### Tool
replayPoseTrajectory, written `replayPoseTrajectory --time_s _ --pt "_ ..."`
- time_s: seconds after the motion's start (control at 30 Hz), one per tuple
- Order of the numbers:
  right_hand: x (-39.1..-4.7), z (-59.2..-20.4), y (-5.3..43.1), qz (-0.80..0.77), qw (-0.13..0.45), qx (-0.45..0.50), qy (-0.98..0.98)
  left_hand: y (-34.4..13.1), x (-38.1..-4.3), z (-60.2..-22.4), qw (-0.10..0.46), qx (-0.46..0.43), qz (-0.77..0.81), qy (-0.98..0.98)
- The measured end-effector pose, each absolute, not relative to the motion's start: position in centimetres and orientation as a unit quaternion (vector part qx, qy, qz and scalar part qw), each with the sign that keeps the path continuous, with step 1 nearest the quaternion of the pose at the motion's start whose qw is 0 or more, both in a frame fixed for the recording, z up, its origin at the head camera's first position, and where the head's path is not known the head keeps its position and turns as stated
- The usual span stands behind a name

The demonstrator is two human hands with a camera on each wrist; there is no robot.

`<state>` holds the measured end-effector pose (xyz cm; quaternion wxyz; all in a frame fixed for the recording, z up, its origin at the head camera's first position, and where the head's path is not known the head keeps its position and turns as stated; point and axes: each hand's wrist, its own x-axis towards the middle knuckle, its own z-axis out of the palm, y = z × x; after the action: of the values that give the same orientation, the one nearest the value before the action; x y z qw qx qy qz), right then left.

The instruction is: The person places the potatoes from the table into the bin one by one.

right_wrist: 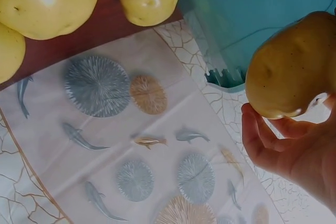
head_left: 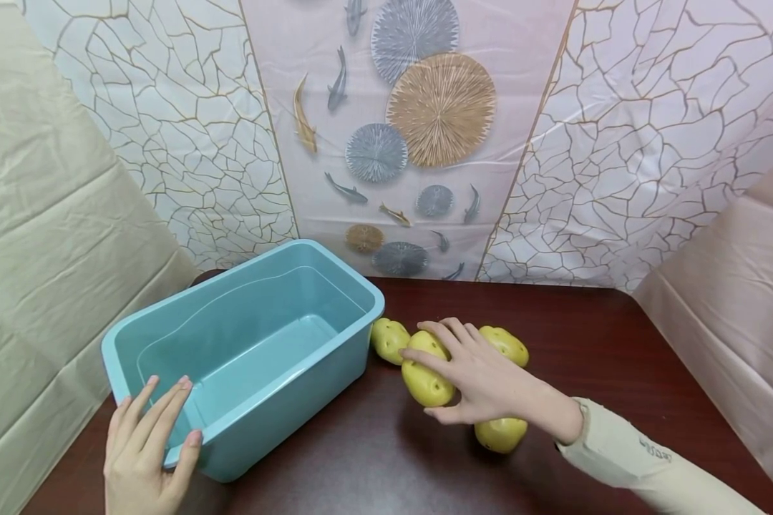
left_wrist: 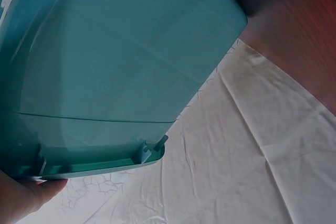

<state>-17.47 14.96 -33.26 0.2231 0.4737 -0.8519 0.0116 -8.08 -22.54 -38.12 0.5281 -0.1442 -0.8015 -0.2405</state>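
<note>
My right hand grips a yellow potato, fingers over its far side and thumb at its near end. In the right wrist view the same potato sits against the fingertips, above the table. Other yellow potatoes lie on the table: one beside the bin, one behind the right hand, one partly hidden under the wrist. My left hand rests over the near-left rim of a teal plastic bin, fingers fairly straight inside and thumb at the rim.
The dark reddish-brown table carries the bin on the left and the potatoes right of it. A patterned cloth hangs behind. Beige cloth closes off the left side, and more cloth the right.
</note>
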Motion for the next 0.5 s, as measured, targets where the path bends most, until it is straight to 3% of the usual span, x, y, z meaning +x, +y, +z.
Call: replayPoseTrajectory --time_s 0.5 --pt "-17.8 -32.1 13.9 0.033 0.233 0.481 -0.844 -22.6 -8.1 -38.3 0.529 -0.146 -0.243 -0.8"
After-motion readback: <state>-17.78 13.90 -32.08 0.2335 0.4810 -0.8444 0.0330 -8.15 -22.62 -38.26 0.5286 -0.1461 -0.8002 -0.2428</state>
